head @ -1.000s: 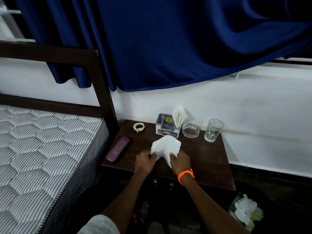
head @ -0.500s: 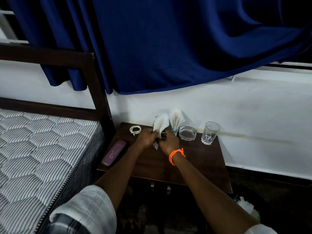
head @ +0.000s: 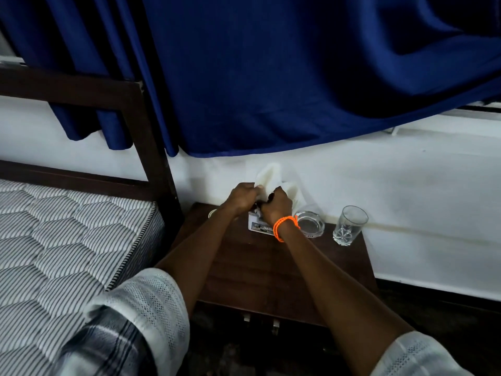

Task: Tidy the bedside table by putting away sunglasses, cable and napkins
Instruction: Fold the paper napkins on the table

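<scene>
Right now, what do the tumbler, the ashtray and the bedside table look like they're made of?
Tumbler: clear glass, seemingly, with a cut star pattern at its base. Ashtray: thick clear glass, with glinting edges. Bedside table: dark brown wood or wood-look laminate, with grain lines running across its faintly shiny top.

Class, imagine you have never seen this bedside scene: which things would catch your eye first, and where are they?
The big blue curtain fills the top. Below it, at the back of the dark wooden bedside table, the left hand and right hand grip a white napkin over a small holder. An orange wristband glows on the right wrist.
</scene>
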Action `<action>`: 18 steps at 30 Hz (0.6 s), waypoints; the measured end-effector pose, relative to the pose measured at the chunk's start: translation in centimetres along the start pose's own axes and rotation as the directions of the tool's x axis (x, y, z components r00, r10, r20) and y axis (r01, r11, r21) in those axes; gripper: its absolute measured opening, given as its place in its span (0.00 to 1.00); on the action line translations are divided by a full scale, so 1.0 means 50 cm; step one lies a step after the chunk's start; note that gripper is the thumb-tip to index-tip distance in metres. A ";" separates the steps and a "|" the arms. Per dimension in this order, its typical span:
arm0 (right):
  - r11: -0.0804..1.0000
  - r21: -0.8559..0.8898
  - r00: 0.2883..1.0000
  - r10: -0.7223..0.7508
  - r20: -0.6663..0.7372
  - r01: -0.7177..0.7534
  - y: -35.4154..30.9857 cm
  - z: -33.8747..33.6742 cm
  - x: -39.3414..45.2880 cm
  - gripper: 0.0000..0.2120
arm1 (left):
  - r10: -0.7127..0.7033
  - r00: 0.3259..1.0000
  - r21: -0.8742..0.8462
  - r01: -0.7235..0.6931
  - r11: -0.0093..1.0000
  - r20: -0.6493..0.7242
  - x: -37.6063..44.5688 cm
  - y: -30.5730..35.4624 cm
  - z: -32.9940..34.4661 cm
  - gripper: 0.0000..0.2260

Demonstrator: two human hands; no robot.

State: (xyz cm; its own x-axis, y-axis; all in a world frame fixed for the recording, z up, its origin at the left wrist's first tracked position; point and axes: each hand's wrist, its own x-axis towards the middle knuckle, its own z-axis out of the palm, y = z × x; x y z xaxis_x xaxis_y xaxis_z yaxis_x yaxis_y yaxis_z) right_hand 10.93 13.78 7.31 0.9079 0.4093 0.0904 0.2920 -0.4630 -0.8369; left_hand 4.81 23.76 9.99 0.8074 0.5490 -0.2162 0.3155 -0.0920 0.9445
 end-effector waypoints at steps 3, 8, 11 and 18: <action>0.999 -0.024 0.999 0.035 -0.001 -0.035 0.020 0.025 0.016 0.09 | -0.014 1.000 0.030 0.014 0.999 0.006 0.025 -0.012 0.008 0.17; 0.997 -0.008 0.997 0.080 0.009 -0.080 0.036 0.050 0.034 0.08 | -0.018 1.000 0.079 0.018 0.997 0.006 0.057 -0.031 0.007 0.15; 0.995 0.012 0.995 0.101 0.019 -0.102 0.037 0.054 0.044 0.08 | -0.004 1.000 0.079 0.004 0.997 0.000 0.072 -0.037 0.006 0.16; 0.994 0.030 0.994 0.106 0.010 -0.106 0.038 0.064 0.046 0.07 | -0.003 0.999 0.196 0.013 0.980 -0.048 0.093 -0.057 0.022 0.17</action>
State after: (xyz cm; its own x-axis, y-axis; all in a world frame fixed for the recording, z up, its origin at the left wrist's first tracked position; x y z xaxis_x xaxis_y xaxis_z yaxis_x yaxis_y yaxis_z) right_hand 12.63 16.37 4.19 0.9308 0.3655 -0.0039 0.1850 -0.4800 -0.8575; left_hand 8.23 25.66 5.99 0.7815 0.5885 -0.2074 0.4174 -0.2461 0.8747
